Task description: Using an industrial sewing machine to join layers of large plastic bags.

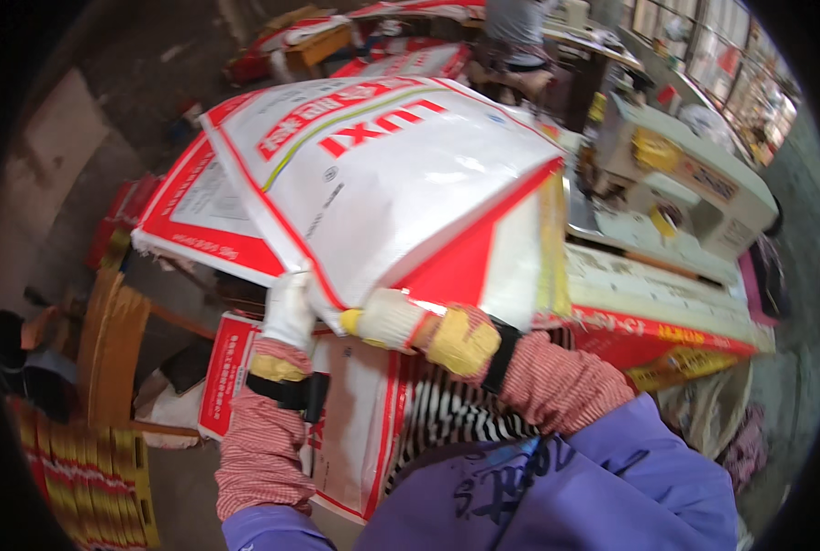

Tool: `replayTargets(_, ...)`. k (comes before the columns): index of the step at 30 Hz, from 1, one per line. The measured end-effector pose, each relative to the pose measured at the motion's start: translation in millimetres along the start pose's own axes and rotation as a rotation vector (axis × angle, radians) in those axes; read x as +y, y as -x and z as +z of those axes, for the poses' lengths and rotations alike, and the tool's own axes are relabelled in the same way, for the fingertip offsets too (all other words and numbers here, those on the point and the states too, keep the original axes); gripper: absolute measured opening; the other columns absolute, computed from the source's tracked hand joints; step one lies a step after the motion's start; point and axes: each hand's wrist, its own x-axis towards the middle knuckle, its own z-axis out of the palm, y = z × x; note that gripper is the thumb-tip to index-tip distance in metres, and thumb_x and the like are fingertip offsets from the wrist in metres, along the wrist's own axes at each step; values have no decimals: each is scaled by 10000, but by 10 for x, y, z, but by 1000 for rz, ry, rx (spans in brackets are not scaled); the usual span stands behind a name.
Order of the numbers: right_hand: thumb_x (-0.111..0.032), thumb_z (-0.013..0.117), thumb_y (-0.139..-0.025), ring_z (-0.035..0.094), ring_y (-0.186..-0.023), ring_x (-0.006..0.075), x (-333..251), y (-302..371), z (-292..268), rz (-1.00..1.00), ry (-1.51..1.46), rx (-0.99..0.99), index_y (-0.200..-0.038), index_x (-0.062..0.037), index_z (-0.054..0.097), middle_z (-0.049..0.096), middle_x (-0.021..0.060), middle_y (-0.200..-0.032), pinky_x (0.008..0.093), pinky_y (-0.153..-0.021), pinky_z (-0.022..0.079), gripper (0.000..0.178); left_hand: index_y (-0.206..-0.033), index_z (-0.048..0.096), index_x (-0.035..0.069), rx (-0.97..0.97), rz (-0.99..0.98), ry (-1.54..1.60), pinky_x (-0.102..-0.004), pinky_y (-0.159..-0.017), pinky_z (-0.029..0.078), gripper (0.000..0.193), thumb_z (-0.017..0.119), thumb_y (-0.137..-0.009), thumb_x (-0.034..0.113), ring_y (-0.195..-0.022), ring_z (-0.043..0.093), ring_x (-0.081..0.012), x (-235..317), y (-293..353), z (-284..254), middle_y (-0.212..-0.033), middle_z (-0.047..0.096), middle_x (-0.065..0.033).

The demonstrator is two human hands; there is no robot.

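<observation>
A large white woven sack [401, 193] with red edging and red print spreads out in front of me, its near corner pointing toward my body. My left hand [289, 308], in a white glove, is closed on the edge at that corner. Just right of it, my right hand [387, 320], in a cream glove with yellow on a fingertip, is closed on the sack's near edge; its fingers are partly hidden. Beneath lies another red-and-white sack [194, 207], showing at the left. One more sack [350, 432] hangs down by my lap.
A pale industrial sewing machine [685, 174] stands on its table at the right, with red and yellow sacks [649, 340] along the near side. A wooden stool [112, 349] is at the left, above a stack of yellow-red bundles [89, 487]. Another person [516, 41] sits at the back.
</observation>
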Motion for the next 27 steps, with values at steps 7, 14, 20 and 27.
replayTargets(7,-283,604,-806,491,-1112,229,733,1187,-114,-27,-2054,195,-1156,-19,473,552,112,-1108,355,-940,394,458,-1143,483,-73,88,-230,180,-287,-880,418,410,415,-912,259,-988,550,-190,282,661,-490,-1095,559,-135)
replayTargets(14,-270,542,-865,534,-1024,297,1434,1399,203,326,-2312,937,-1170,33,461,548,177,-1122,410,-939,407,438,-1174,446,-18,376,-395,221,-334,-884,429,375,460,-909,248,-1016,522,-194,-192,2313,-955,-1120,530,-108)
replayTargets(20,-372,529,-873,598,-863,245,601,656,421,765,-1719,642,-1078,-22,516,586,130,-996,370,-746,513,406,-1065,520,-17,777,-554,-160,-323,-765,449,278,475,-906,208,-828,559,-190,-1701,3305,-1328,-955,596,-103)
replayTargets(27,-583,361,-837,589,-760,418,1078,-386,2264,510,-360,-108,-900,-8,598,589,277,-806,438,-643,472,625,-1028,535,-31,939,-846,-642,-330,-709,451,220,435,-888,107,-760,558,-215,-2281,4114,-1108,-878,605,-129)
